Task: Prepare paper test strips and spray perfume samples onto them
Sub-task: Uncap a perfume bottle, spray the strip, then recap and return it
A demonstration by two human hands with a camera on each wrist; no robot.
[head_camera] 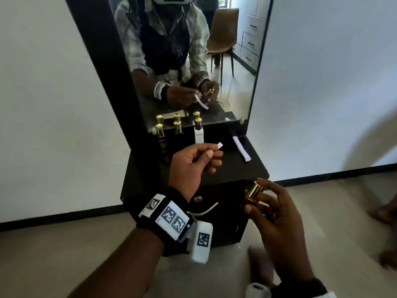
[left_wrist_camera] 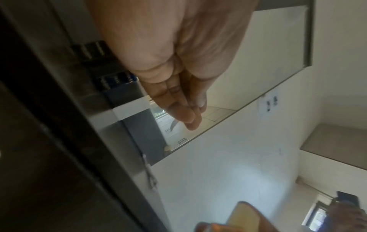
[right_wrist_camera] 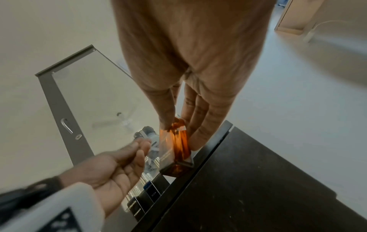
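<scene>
Item: test strip (head_camera: 219, 146). A short white paper strip is pinched at one end between thumb and forefinger of the left hand (head_camera: 194, 166), raised above the black desk (head_camera: 234, 168); its free end is pointed toward the mirror (head_camera: 193, 61).

Item: perfume bottle (head_camera: 254, 190). An amber bottle with a gold cap is gripped by the fingers (right_wrist_camera: 200, 119) of the right hand (head_camera: 277, 220), held off the near right corner of the desk, well apart from the strip. The cap appears to be still on.

Item: spare strips (head_camera: 241, 148). A small stack of white paper is laid on the desk at the right, near the mirror.

Item: remaining bottles (head_camera: 178, 127). Three gold-capped bottles are stood in a row against the mirror, all capped; one has a white body (head_camera: 199, 133).

Progress, as judged: strips are cut and one is readied. No spraying can be confirmed; whether the stack has been scented cannot be told. Uncapping, spraying this sample and treating the other three bottles are judged outstanding.
</scene>
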